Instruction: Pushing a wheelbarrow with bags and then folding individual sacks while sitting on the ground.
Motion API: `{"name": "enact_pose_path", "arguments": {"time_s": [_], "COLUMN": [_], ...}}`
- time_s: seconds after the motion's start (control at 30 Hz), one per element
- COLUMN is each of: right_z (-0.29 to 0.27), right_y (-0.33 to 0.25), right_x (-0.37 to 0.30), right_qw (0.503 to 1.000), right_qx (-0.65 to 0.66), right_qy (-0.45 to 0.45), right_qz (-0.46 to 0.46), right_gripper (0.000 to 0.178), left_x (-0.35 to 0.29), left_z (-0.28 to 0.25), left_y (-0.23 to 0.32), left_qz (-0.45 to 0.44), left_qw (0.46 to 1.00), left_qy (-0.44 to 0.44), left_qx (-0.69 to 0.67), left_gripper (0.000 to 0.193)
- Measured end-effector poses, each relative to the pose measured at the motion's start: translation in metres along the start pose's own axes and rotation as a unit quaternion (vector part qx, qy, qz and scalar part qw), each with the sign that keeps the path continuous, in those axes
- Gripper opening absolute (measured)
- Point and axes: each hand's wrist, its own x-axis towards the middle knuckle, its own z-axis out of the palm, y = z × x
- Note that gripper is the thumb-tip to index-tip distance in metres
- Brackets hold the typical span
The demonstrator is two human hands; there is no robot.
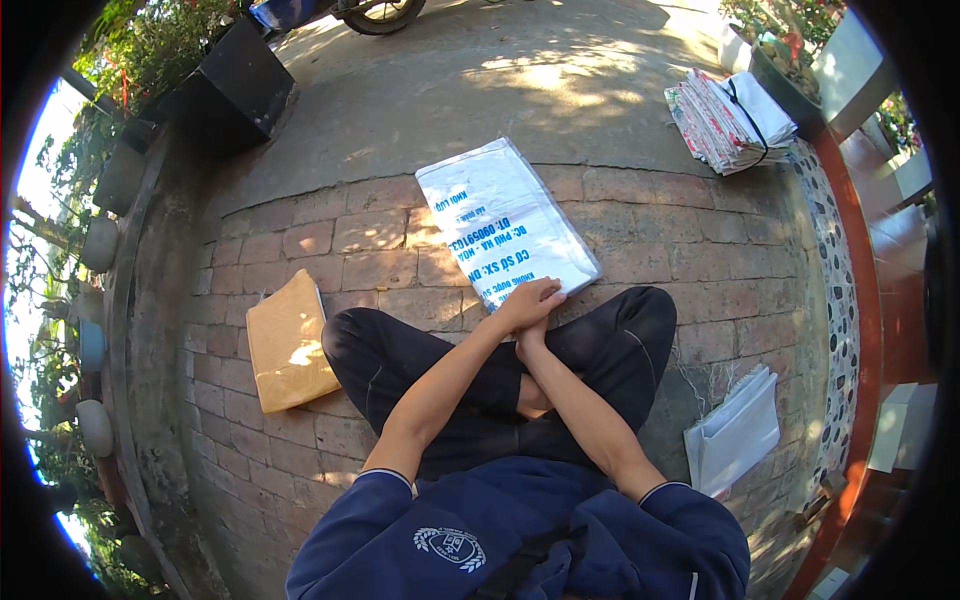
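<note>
My left hand (530,304) lies across my right hand (534,334), with its fingers bent together over it. My forearms meet there, above my crossed legs. Most of the right hand's fingers are hidden beneath the left. Just beyond both hands, a flat stack of folded white woven sacks (515,225) with blue print lies slanted on the bricks. Its near edge reaches up to my left hand; whether they touch is hard to tell.
A folded tan sack (290,345) lies by my left knee. To my right rests a folded white sack (733,432) with frayed threads. A strapped bundle of sacks (728,122) sits far right, near potted plants. A black planter (232,85) and a motorbike wheel (384,14) stand farther off.
</note>
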Motion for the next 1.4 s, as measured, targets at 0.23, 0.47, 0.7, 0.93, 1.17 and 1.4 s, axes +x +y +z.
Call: {"name": "enact_pose_path", "arguments": {"time_s": [0.23,0.47,0.7,0.93,1.17,1.4], "right_z": [0.009,0.03,-0.003,0.015,0.031,0.082], "right_y": [-0.026,-0.038,-0.05,-0.127,-0.182,-0.166], "right_x": [-0.009,-0.008,0.019,-0.02,-0.039,-0.012], "right_qw": [0.957,0.947,0.977,0.999,0.993,0.978], "right_qx": [-0.212,-0.224,-0.128,-0.004,0.033,-0.164], "right_qy": [0.172,0.225,0.14,0.031,0.079,-0.061], "right_qz": [-0.099,-0.044,0.1,-0.008,-0.077,-0.11], "right_gripper": [0.086,0.098,0.03,0.022,0.014,0.014], "left_x": [-0.017,-0.01,-0.011,-0.017,0.003,-0.005], "left_z": [-0.01,0.023,0.016,-0.061,-0.004,0.007], "left_y": [-0.055,-0.083,-0.066,-0.063,-0.063,-0.04], "left_qz": [-0.019,-0.09,-0.065,0.002,0.043,0.054], "left_qw": [0.964,0.926,0.923,0.972,0.983,0.956], "left_qy": [0.25,0.268,0.267,0.232,-0.069,0.091], "left_qx": [0.092,0.252,0.268,0.035,-0.166,-0.274], "left_gripper": [0.04,0.068,0.06,0.041,0.056,0.046]}}
